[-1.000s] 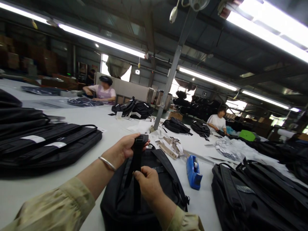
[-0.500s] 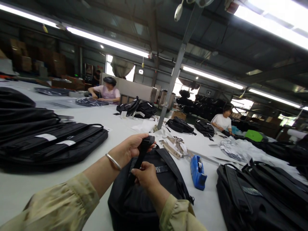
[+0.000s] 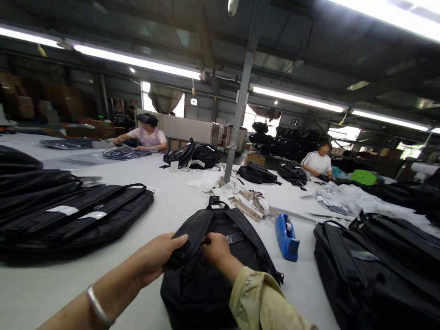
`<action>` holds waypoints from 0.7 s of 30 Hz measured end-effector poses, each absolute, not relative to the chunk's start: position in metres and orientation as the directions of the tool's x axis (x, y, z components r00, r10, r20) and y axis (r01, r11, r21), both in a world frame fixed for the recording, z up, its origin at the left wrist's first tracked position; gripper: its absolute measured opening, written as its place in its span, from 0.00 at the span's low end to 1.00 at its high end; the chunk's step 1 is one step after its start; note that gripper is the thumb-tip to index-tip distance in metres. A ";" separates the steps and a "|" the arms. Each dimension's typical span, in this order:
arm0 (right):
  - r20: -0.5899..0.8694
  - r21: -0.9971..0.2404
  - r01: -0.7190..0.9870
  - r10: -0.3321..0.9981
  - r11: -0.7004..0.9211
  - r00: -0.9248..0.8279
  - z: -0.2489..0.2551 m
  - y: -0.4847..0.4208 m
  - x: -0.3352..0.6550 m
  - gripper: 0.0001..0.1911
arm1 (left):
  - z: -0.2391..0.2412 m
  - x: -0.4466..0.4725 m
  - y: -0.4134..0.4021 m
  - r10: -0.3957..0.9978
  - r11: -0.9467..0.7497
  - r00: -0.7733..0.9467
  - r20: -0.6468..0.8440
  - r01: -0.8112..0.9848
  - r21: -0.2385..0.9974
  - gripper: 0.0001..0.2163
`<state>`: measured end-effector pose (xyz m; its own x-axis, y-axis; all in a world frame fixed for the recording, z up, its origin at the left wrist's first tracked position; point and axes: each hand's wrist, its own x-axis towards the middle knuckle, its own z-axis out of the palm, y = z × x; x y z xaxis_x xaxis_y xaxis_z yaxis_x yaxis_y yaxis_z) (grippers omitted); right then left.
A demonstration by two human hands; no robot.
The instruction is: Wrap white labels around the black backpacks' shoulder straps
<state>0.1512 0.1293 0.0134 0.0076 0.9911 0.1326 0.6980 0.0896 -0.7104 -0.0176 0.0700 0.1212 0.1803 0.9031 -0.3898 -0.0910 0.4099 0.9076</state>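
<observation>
A black backpack lies flat on the white table right in front of me. My left hand grips the backpack's left shoulder strap near its lower end, fingers curled over it. My right hand is closed on the same strap just to the right, beside a small silver label. A silver bangle sits on my left wrist.
A stack of flat black bags fills the left. More black backpacks lie at the right. A blue tape dispenser and loose beige straps sit beyond the backpack. A metal post rises mid-table. Two people work at the far side.
Both hands have come down: the strap I held lifted up now lies against the backpack, and my hands have shifted lower and nearer to me on it.
</observation>
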 end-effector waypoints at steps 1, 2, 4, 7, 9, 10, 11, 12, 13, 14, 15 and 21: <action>0.158 -0.695 0.713 0.987 0.095 0.023 0.012 0.128 0.150 0.15 | 0.109 -0.022 0.061 0.886 0.444 0.185 -0.425 -0.069 0.894 0.11; 0.208 -0.669 0.734 0.978 0.118 0.032 0.010 0.127 0.150 0.22 | 0.096 -0.025 0.053 0.873 0.471 0.174 -0.456 -0.052 0.881 0.12; 0.352 -0.574 0.791 0.936 0.212 0.005 0.009 0.123 0.149 0.36 | 0.071 -0.028 0.037 0.857 0.508 0.118 -0.501 -0.034 0.861 0.11; 0.459 -0.336 0.815 0.837 0.473 -0.297 0.006 0.120 0.152 0.35 | 0.042 -0.026 0.018 0.841 0.541 0.064 -0.538 -0.054 0.839 0.11; 0.393 -0.218 0.741 0.752 0.636 -0.529 0.003 0.120 0.155 0.23 | 0.033 -0.025 0.011 0.813 0.582 0.073 -0.577 -0.083 0.809 0.13; 0.356 -0.188 0.708 0.719 0.681 -0.597 0.001 0.120 0.156 0.18 | 0.032 -0.025 0.011 0.796 0.605 0.094 -0.598 -0.096 0.790 0.13; 0.335 -0.172 0.697 0.707 0.696 -0.623 0.000 0.121 0.157 0.14 | 0.033 -0.026 0.012 0.775 0.631 0.125 -0.619 -0.105 0.769 0.14; 0.334 -0.162 0.704 0.709 0.692 -0.621 -0.002 0.122 0.157 0.11 | 0.036 -0.027 0.016 0.754 0.655 0.165 -0.637 -0.107 0.748 0.14; 0.347 -0.152 0.715 0.714 0.682 -0.608 -0.003 0.123 0.156 0.09 | 0.041 -0.028 0.023 0.734 0.674 0.215 -0.644 -0.113 0.730 0.15; 0.367 -0.137 0.724 0.714 0.676 -0.597 -0.003 0.123 0.155 0.07 | 0.047 -0.028 0.032 0.720 0.685 0.273 -0.638 -0.133 0.717 0.14; 0.386 -0.122 0.732 0.711 0.670 -0.587 -0.003 0.124 0.153 0.07 | 0.053 -0.028 0.042 0.707 0.696 0.321 -0.630 -0.163 0.699 0.13; 0.420 -0.142 0.751 0.726 0.645 -0.544 0.005 0.119 0.156 0.08 | 0.048 -0.010 0.091 0.609 0.789 0.410 -0.679 -0.228 0.570 0.11</action>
